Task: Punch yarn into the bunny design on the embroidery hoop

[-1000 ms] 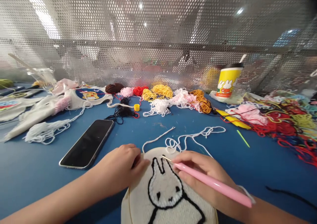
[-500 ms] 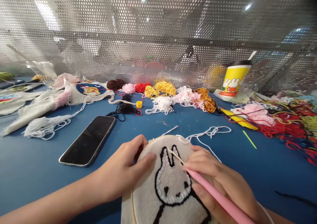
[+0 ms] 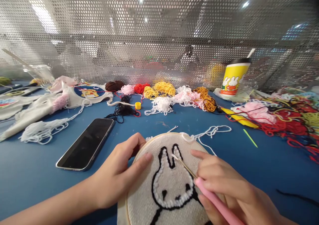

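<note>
My left hand [image 3: 124, 172] grips the left edge of an embroidery hoop [image 3: 127, 198], thumb on top of the cloth and fingers behind the rim. Stretched in the hoop is beige cloth [image 3: 143, 182] bearing a rabbit outlined in black yarn, with white loops along the inside of its head. A pink-handled punch needle [image 3: 211, 198] is pinched in my right hand [image 3: 229, 185]. Its metal shaft points up and left, and the tip, with white yarn at it, is by the rabbit's right ear. White yarn [image 3: 211, 132] trails over the hoop's top right.
A black phone [image 3: 86, 145] lies left of the hoop on the blue table. Yarn bundles [image 3: 163, 89] line the back before a perforated metal panel [image 3: 149, 16]. A yellow cup [image 3: 235, 77] and tangled yarn [image 3: 286, 117] are at right; other cloth pieces [image 3: 92, 92] lie at left.
The punch needle's tip has lifted from the cloth, now showing white yarn, and my right hand has moved slightly right and down. The hoop has tilted up toward me a little.
</note>
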`<state>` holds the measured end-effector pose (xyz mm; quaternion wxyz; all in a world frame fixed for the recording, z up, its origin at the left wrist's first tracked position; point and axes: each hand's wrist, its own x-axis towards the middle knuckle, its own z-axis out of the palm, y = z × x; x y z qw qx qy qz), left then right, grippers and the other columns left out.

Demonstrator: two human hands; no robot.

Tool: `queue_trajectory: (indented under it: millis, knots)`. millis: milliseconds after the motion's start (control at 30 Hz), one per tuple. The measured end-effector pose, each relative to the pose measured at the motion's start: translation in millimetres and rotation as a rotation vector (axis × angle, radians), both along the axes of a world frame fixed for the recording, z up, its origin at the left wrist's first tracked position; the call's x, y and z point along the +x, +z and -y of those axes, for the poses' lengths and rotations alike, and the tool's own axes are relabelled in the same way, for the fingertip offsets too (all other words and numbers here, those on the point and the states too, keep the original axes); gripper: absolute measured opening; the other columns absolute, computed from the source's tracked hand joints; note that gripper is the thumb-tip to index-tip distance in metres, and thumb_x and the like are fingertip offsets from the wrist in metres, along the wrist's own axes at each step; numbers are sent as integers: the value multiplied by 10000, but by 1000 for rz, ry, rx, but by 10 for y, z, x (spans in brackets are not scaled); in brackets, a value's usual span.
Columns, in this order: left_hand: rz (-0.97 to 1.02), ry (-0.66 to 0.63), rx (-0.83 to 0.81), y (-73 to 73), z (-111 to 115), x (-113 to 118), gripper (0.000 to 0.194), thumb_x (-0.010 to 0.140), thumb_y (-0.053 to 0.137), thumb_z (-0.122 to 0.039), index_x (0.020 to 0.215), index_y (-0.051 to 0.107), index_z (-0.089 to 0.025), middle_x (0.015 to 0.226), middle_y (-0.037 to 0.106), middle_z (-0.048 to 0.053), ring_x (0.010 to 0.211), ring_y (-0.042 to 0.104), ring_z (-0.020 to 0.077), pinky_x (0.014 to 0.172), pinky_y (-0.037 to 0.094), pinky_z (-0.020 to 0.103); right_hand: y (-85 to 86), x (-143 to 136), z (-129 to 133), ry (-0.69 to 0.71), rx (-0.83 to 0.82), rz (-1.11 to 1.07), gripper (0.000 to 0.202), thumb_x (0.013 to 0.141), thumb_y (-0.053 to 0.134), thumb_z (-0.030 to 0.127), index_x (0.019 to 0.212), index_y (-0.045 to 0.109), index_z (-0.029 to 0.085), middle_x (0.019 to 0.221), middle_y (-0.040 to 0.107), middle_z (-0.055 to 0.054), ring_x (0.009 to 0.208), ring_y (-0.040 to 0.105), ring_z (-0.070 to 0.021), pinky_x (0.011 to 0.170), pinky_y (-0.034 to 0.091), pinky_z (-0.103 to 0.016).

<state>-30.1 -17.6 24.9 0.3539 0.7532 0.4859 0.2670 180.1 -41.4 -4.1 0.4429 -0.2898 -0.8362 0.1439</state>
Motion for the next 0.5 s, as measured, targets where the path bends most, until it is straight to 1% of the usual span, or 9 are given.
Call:
queue_trajectory:
  millis: [133, 233, 300, 367, 433, 500]
  knots:
    - [11, 27, -37, 16, 13, 1, 232, 799, 356, -377, 655, 340, -195, 593, 381, -43, 510, 365, 85, 426, 341, 181, 75, 24, -71, 48, 161, 55, 347, 679, 457, 16, 969, 395, 196, 669, 515, 16, 640, 514, -114, 821, 432, -445]
    - [74, 99, -40, 12, 38, 25, 221, 801, 357, -379, 675, 347, -198, 584, 406, -47, 505, 382, 86, 424, 329, 181, 129, 54, -113, 38, 281, 134, 321, 664, 478, 2, 929, 445, 181, 679, 549, 12, 640, 540, -105, 814, 444, -452]
    - [131, 170, -37, 8, 61, 49, 202, 798, 359, -383, 701, 348, -205, 553, 424, -57, 482, 379, 85, 411, 309, 180, 150, 68, -105, 30, 302, 215, 313, 664, 474, 5, 916, 476, 191, 722, 581, 3, 688, 569, -110, 839, 439, -434]
    - [148, 223, -31, 2, 83, 68, 192, 798, 354, -385, 714, 342, -213, 517, 418, -69, 461, 363, 86, 402, 294, 180, 157, 64, -64, -2, 291, 250, 284, 681, 463, 26, 904, 507, 196, 771, 608, -14, 768, 587, -129, 858, 438, -404]
    - [134, 203, -30, -9, 96, 74, 185, 805, 335, -384, 724, 333, -218, 513, 416, -72, 457, 364, 90, 403, 301, 184, 155, 39, -6, -45, 276, 229, 261, 699, 448, 46, 900, 525, 192, 809, 625, -28, 832, 589, -148, 863, 439, -388]
    - [116, 141, -17, -25, 103, 71, 176, 813, 314, -379, 740, 328, -220, 530, 421, -67, 465, 379, 97, 410, 316, 193, 148, 5, 45, -65, 268, 203, 263, 707, 439, 54, 919, 527, 182, 846, 632, -35, 870, 584, -156, 872, 435, -384]
